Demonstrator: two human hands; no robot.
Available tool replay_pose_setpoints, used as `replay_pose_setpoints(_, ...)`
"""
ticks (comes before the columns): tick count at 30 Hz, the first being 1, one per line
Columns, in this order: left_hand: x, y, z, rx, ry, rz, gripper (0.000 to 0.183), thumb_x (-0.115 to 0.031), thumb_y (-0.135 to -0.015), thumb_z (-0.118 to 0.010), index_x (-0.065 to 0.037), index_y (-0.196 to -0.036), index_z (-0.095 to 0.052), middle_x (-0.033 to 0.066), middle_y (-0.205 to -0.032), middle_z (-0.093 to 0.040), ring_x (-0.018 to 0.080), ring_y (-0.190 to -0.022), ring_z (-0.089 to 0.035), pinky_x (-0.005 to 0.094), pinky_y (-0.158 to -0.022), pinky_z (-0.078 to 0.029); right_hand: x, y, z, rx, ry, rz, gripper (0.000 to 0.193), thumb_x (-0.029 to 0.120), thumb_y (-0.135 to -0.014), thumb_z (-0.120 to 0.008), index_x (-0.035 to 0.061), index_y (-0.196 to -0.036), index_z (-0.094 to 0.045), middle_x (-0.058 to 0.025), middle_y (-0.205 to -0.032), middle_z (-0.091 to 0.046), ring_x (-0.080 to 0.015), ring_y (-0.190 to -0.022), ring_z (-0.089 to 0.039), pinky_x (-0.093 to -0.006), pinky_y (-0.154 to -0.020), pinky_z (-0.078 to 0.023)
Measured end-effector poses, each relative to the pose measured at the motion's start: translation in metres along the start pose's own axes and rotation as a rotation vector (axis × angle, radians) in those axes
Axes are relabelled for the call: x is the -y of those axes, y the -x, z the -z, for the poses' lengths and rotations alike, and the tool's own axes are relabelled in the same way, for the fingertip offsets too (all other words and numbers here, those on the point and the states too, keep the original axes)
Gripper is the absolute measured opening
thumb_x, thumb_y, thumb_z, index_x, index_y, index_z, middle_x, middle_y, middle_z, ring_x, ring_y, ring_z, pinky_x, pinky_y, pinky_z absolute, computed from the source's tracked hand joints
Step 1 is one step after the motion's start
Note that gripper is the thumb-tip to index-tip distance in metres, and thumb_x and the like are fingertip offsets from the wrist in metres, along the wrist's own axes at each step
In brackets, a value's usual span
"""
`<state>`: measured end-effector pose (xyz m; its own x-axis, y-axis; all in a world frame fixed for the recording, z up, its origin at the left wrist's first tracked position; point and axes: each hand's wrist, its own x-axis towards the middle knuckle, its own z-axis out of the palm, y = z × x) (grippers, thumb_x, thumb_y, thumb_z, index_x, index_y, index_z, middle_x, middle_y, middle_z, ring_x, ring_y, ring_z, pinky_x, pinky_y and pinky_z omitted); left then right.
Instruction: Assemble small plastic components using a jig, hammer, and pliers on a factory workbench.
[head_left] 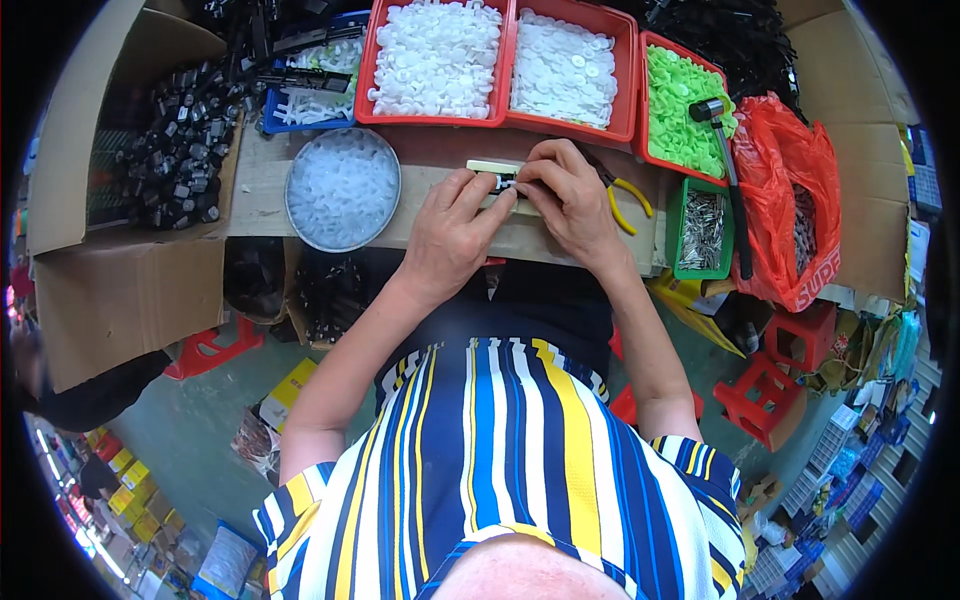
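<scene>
Matt wood-like worktop [428,163], smooth cream block [488,166], glossy plastic trays [440,122] along the far edge, shiny metal pins [703,228] in a plastic box [703,274] at the right near corner, crinkled plastic bag [773,145], matt cardboard carton [140,300], cloth shirt [500,420]

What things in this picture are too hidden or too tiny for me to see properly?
In the head view:
- The small part: mostly covered by the fingers of the left hand and right hand.
- Most of what's inside the red plastic bag: hidden by its folds.
- The black parts at upper right: cut off by the top edge.
- Details on the yellow boxes: too small and blurred.
</scene>
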<state>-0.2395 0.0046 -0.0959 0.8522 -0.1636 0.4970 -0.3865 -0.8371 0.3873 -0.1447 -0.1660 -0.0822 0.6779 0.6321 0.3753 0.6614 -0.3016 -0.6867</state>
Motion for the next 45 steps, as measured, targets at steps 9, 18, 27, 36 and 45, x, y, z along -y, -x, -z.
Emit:
replay_pose_setpoints(9,-0.003,0.000,0.000,-0.008,-0.015,-0.006,0.028,-0.010,-0.082,-0.068,-0.002,-0.108,-0.066,0.0125,-0.107,-0.058,0.0321,-0.105,-0.056,0.0411,-0.087,-0.050,-0.003,0.000,-0.003,-0.014,-0.034,0.013,0.017,0.002,-0.079,-0.070,-0.0001,-0.095,-0.065,-0.0133,-0.096,-0.060,-0.0315,-0.087,-0.061,-0.0412,-0.072,-0.049)
replay_pose_setpoints(18,-0.002,-0.009,0.001,0.010,-0.010,-0.011,0.025,-0.012,-0.080,-0.071,-0.002,-0.103,-0.066,0.0112,-0.106,-0.059,0.0300,-0.103,-0.056,0.0403,-0.083,-0.049,-0.001,0.003,0.007,-0.076,-0.025,-0.002,0.016,0.002,-0.078,-0.072,0.0013,-0.094,-0.068,-0.0128,-0.096,-0.062,-0.0299,-0.089,-0.062,-0.0391,-0.075,-0.050)
replay_pose_setpoints(27,0.002,-0.037,0.021,0.083,0.165,0.010,0.021,-0.007,-0.078,-0.073,0.000,-0.097,-0.067,0.0127,-0.097,-0.059,0.0296,-0.093,-0.057,0.0402,-0.077,-0.049,-0.005,0.078,0.119,-0.243,0.545,-0.399,0.010,-0.001,-0.085,-0.066,-0.0010,-0.096,-0.064,-0.0149,-0.087,-0.060,-0.0300,-0.080,-0.062,-0.0368,-0.071,-0.049)
replay_pose_setpoints(36,0.027,-0.128,-0.009,0.110,0.051,-0.113,0.009,-0.003,-0.079,-0.070,0.000,-0.088,-0.071,0.0134,-0.090,-0.064,0.0325,-0.092,-0.057,0.0407,-0.081,-0.050,-0.020,0.088,0.129,-0.115,0.617,-0.482,0.012,0.003,-0.086,-0.063,-0.0015,-0.097,-0.063,-0.0168,-0.089,-0.060,-0.0364,-0.086,-0.061,-0.0441,-0.074,-0.048)
replay_pose_setpoints(45,0.040,-0.169,-0.039,0.363,-0.086,-0.139,0.018,-0.015,-0.073,-0.078,-0.002,-0.085,-0.074,0.0154,-0.084,-0.069,0.0328,-0.093,-0.062,0.0424,-0.083,-0.050,-0.030,0.089,0.128,-0.162,0.510,-0.425,0.009,0.002,-0.084,-0.063,-0.0014,-0.093,-0.064,-0.0160,-0.086,-0.061,-0.0364,-0.083,-0.062,-0.0437,-0.071,-0.049)
